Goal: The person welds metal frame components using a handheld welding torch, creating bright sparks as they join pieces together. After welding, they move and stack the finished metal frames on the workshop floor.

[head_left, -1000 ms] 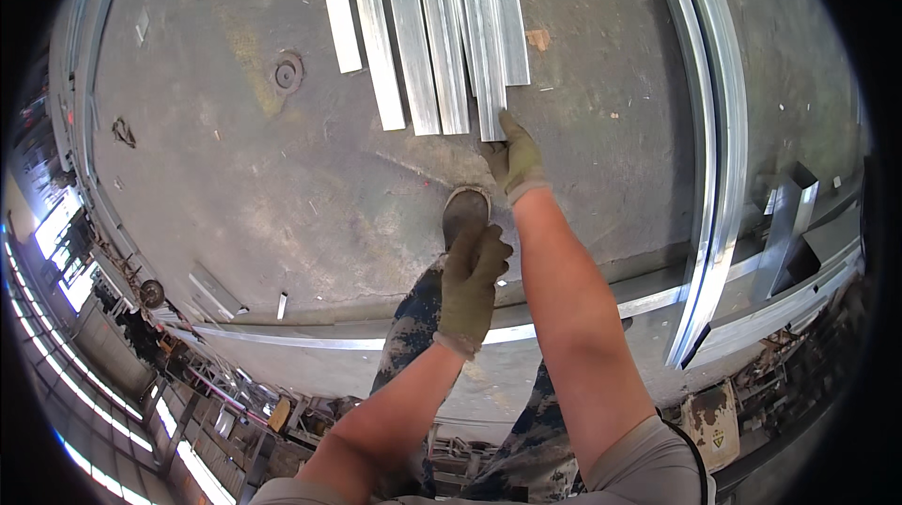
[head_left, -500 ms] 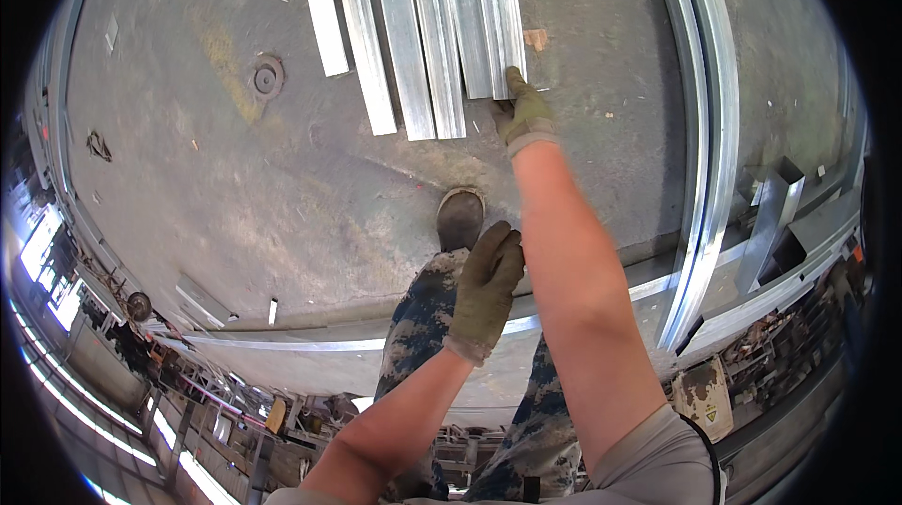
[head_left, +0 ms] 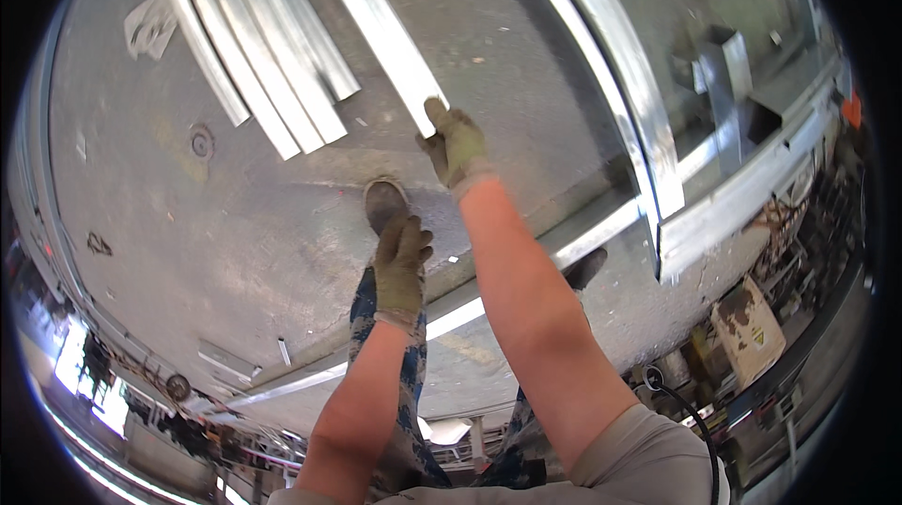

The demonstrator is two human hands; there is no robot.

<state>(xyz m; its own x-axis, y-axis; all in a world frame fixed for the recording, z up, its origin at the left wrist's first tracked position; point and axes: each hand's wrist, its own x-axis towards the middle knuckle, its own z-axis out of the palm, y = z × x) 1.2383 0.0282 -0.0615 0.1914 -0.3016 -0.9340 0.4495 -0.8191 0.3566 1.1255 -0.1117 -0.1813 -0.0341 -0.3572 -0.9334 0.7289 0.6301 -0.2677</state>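
Observation:
My right hand (head_left: 453, 140), in an olive work glove, grips the near end of a long, shiny metal profile (head_left: 376, 21). The profile's far end runs out of view at the top. To its left, several similar metal profiles (head_left: 254, 45) lie side by side on the floor, their near ends uneven. My left hand (head_left: 401, 265), in a matching glove, is by my left knee, just behind my boot (head_left: 384, 204). Its fingers are slightly bent and apart, with nothing in them.
Long metal rails (head_left: 601, 35) stand raised on the right, and a metal beam (head_left: 460, 317) crosses the floor between my feet. A rusty, pale panel (head_left: 749, 331) lies at lower right. On the left are a round disc (head_left: 202, 141) and a crumpled sheet (head_left: 150, 26).
My right hand has taken hold of the rightmost profile and drawn it right, away from the others. My view has shifted right. My left hand stays near my knee.

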